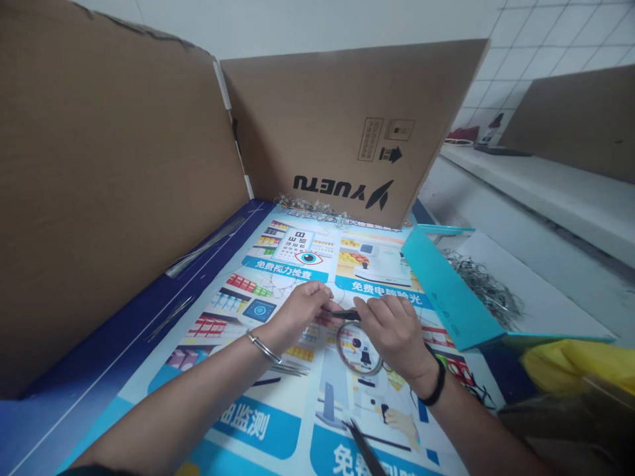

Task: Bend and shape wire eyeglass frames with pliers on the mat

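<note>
Both hands meet over a printed poster that covers the table. My left hand, with a silver bangle at the wrist, pinches one end of a small dark piece. My right hand, with a black band at the wrist, grips the same piece from the other side. A thin metal ring, like a spectacle rim, hangs below the piece, between the two hands. Fingers of both hands are closed round it.
Cardboard walls stand to the left and behind. A teal box on the right holds a heap of thin metal wire parts. More wire parts lie by the back wall. A dark tool lies near the front.
</note>
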Motion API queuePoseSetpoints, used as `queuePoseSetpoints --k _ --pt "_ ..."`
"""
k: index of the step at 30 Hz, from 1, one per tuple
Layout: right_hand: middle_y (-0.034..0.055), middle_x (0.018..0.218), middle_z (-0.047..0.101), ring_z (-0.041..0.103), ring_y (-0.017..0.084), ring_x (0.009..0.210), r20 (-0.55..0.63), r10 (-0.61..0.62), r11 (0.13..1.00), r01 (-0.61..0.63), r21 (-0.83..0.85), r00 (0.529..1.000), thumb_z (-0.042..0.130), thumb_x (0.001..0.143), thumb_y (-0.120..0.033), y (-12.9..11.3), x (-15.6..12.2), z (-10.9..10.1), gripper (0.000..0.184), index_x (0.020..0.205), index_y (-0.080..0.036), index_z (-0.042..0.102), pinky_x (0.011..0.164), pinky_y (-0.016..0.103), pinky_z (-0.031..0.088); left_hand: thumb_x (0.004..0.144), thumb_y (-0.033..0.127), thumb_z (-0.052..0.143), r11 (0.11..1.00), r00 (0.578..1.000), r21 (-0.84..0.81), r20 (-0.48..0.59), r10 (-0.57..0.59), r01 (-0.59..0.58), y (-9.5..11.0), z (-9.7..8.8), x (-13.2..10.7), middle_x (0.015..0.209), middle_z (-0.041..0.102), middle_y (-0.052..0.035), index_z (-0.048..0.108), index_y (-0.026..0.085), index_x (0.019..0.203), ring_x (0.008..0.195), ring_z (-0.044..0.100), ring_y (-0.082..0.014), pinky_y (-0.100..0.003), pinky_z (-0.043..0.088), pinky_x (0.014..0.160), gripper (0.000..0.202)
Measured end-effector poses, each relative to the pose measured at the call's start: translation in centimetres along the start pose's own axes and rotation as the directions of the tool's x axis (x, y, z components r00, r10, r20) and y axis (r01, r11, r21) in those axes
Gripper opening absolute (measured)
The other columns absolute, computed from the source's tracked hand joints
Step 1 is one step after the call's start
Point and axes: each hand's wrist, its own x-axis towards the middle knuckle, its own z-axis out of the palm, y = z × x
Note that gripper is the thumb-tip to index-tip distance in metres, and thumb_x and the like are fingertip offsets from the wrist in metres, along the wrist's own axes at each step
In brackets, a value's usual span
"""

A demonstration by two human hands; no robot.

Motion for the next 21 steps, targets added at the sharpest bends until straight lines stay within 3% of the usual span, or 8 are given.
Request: queuePoseSetpoints --k 8,12,17,21 --pt "0.0049 0.076 0.059 0.043 0.018 0.072 0.018 0.001 1.0 -0.002 0.028 1.0 0.051 0.085 -0.016 0.2 0.1 -0.1 0.022 0.106 -0.017 0.06 0.065 0.036 0.029 0.081 0.036 0.054 0.998 0.998 0.021 0.025 0.062 -0.063 -0.1 0.1 -0.2 0.065 0.067 -0.0021 0.047 0.017 0.074 0.056 0.065 -0.0142 -0.026 0.049 0.058 0.022" --pt "0.0058 0.076 0.059 0.045 0.019 0.073 0.059 0.02 0.996 -0.025 0.082 0.998 0.05 0.085 -0.015 0.0 0.4 -0.1 0.021 0.102 -0.015 0.062 0.067 0.035 0.032 0.083 0.035 0.049 0.979 0.988 0.135 0.027 0.151 -0.153 0.1 -0.1 -0.1 0.068 0.067 -0.0019 0.048 0.017 0.075 0.058 0.063 -0.013 -0.026 0.049 0.059 0.019" --pt "0.0042 0.071 0.06 0.05 0.017 0.073 0.15 0.127 0.955 -0.162 0.25 0.981 0.051 0.084 -0.018 -0.2 0.7 0.1 0.013 0.087 -0.017 0.064 0.068 0.031 0.036 0.086 0.033 0.046 0.86 0.931 0.36 0.113 0.346 -0.363 0.4 -0.7 -0.1 0.075 0.068 -0.0029 0.051 0.018 0.075 0.07 0.063 -0.013 -0.025 0.049 0.065 0.02" --pt "0.0029 0.07 0.061 0.055 0.016 0.073 0.309 0.157 0.879 -0.275 0.389 0.938 0.054 0.083 -0.021 0.1 1.1 -0.4 0.011 0.08 -0.019 0.065 0.067 0.028 0.038 0.089 0.032 0.042 0.768 0.895 0.459 0.204 0.397 -0.446 0.8 -1.0 -0.3 0.078 0.068 -0.0024 0.052 0.018 0.077 0.069 0.061 -0.0123 -0.025 0.049 0.067 0.021"
